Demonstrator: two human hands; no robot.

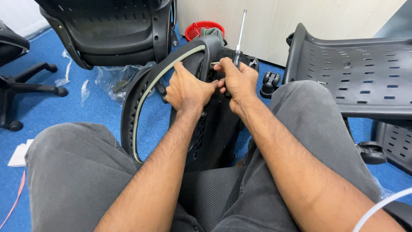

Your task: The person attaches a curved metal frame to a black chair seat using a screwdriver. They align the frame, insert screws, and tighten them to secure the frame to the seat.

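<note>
Right hand (238, 81) grips an upright steel-shafted screwdriver (240, 32) beside the left hand (186, 90), which clasps the black mesh chair back (214, 124).

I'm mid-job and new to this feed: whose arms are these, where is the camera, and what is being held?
One picture, from a camera worn on a person's head, looking down past their grey-trousered knees. Both bare hands work on a black chair backrest propped between the legs on blue carpet. The left hand grips the frame. The right hand holds a screwdriver, shaft pointing up. Around them: a plastic seat shell, another chair shell, a red basket and clear wrapping.
</note>
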